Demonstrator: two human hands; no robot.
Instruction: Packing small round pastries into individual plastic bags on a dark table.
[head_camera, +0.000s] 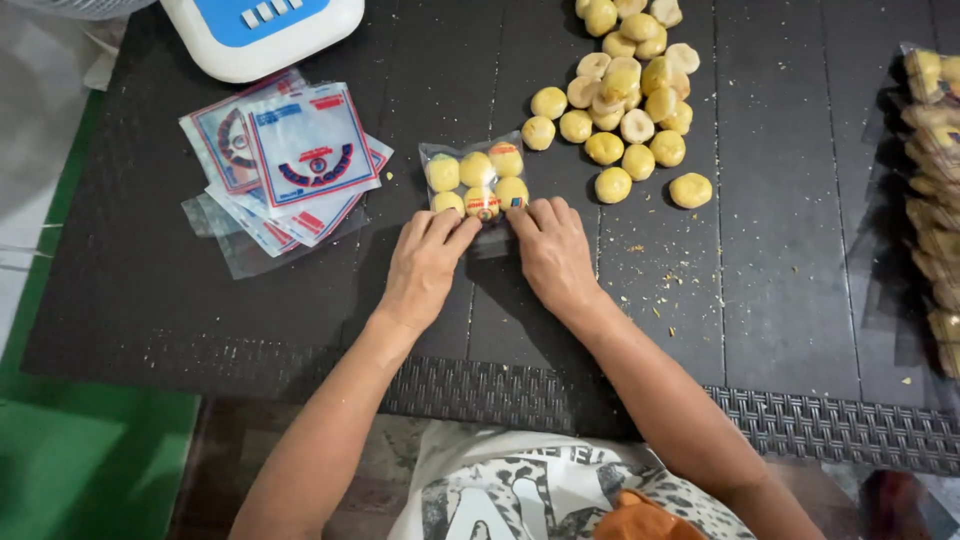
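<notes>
A small clear plastic bag (476, 180) holding several round yellow biscuits lies on the black table (300, 320). My left hand (424, 262) presses its fingertips on the bag's near left edge. My right hand (553, 250) rests its fingertips on the bag's near right corner. Both hands lie flat, fingers together, pinning the bag's open end against the table. Just beyond and to the right is a loose heap of the same yellow biscuits (625, 90).
A stack of empty printed clear bags (285, 165) lies to the left. A white and blue device (262, 30) stands at the back left. Filled bags (930, 200) line the right edge. Crumbs dot the table right of my right hand.
</notes>
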